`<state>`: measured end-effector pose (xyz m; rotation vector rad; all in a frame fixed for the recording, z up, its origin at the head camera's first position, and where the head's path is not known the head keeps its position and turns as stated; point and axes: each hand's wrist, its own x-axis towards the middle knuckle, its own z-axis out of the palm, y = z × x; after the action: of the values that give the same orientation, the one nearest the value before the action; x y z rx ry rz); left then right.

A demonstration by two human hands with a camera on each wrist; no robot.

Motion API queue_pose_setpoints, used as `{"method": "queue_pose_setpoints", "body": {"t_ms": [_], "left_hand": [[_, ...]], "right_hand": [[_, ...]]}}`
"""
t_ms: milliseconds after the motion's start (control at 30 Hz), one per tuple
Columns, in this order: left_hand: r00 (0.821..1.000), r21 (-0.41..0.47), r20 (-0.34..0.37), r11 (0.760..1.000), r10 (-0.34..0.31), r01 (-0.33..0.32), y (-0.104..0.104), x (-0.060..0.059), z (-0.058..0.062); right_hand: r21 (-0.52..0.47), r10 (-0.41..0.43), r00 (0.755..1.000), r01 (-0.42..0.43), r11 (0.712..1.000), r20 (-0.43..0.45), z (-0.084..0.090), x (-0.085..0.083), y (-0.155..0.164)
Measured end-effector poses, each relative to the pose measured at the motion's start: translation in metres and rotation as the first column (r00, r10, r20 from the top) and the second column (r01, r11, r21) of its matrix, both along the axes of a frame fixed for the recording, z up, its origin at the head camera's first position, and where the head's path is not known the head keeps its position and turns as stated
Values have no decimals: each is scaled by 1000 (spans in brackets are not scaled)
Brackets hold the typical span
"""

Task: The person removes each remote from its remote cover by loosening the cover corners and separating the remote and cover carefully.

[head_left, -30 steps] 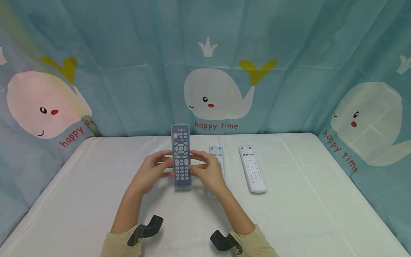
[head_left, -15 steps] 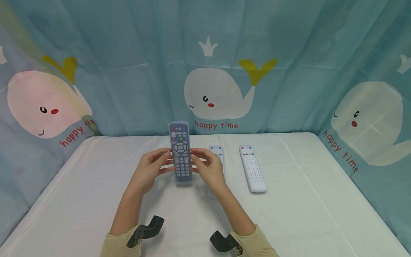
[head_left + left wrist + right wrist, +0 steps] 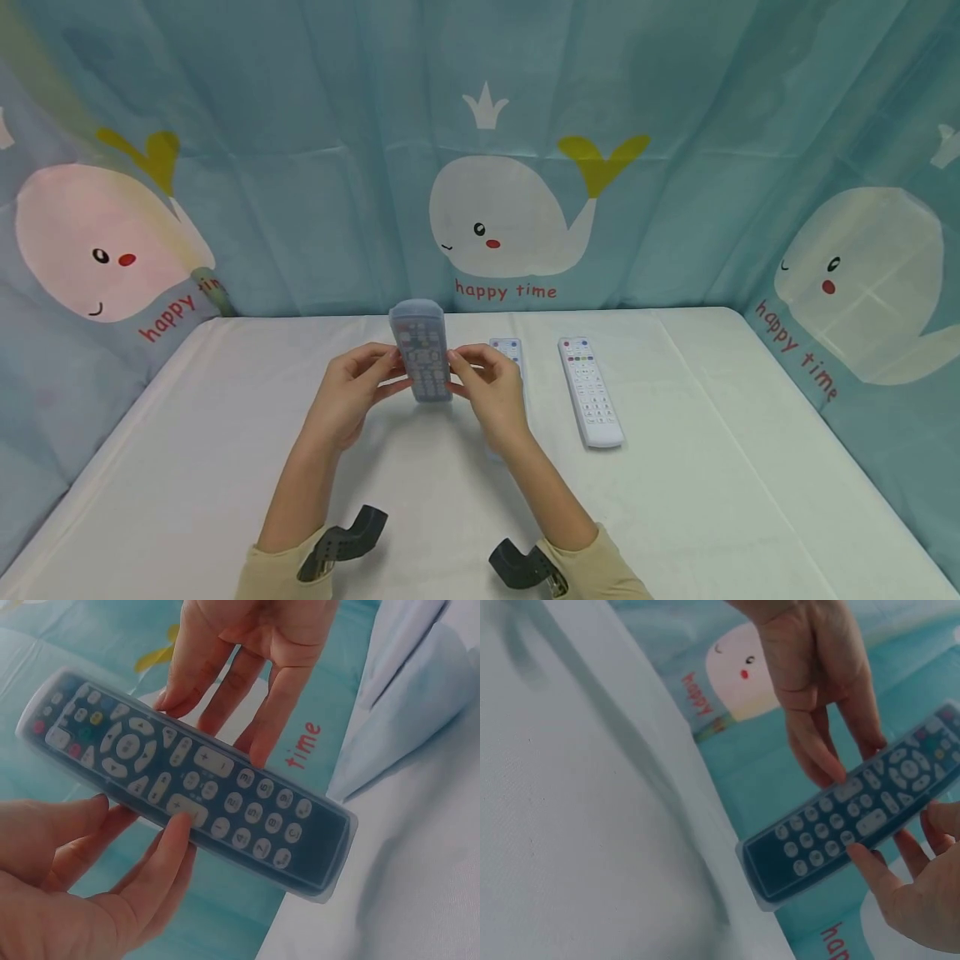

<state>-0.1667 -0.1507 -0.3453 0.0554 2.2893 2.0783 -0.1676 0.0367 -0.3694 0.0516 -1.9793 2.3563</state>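
A dark remote (image 3: 422, 354) in a clear silicone cover hangs above the white table (image 3: 712, 467), tilted so it looks foreshortened. My left hand (image 3: 356, 396) pinches its left edge and my right hand (image 3: 491, 396) pinches its right edge. In the left wrist view the remote (image 3: 187, 787) runs diagonally, the left hand's thumb (image 3: 161, 855) lies on its buttons and the right hand's fingers (image 3: 247, 675) touch its far edge. The right wrist view shows the remote (image 3: 855, 817) between the right hand's fingers (image 3: 900, 892) and the left hand (image 3: 817, 682).
Two white remotes lie on the table: one (image 3: 590, 392) to the right, another (image 3: 507, 350) partly hidden behind my right hand. A teal whale-print curtain (image 3: 675, 167) encloses the table at the back and sides. Black camera mounts (image 3: 341, 542) sit on both wrists.
The dark remote has tipped from nearly upright to a steep tilt, its lower end swinging up. Both hands kept their hold and rose slightly.
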Motion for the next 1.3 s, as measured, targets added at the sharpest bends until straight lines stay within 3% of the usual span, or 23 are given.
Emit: {"method": "queue_pose_setpoints", "body": {"t_ms": [833, 1000, 1300], "left_hand": [[997, 39, -58, 998, -54, 56, 1, 1, -1], [996, 22, -55, 998, -63, 65, 1, 1, 0], [995, -57, -49, 994, -91, 88, -4, 3, 1]], "right_hand": [[-47, 4, 1000, -3, 999, 28, 2, -1, 3], [-68, 13, 1000, -12, 998, 17, -1, -3, 5], [-13, 6, 999, -5, 1000, 34, -3, -3, 6]]}}
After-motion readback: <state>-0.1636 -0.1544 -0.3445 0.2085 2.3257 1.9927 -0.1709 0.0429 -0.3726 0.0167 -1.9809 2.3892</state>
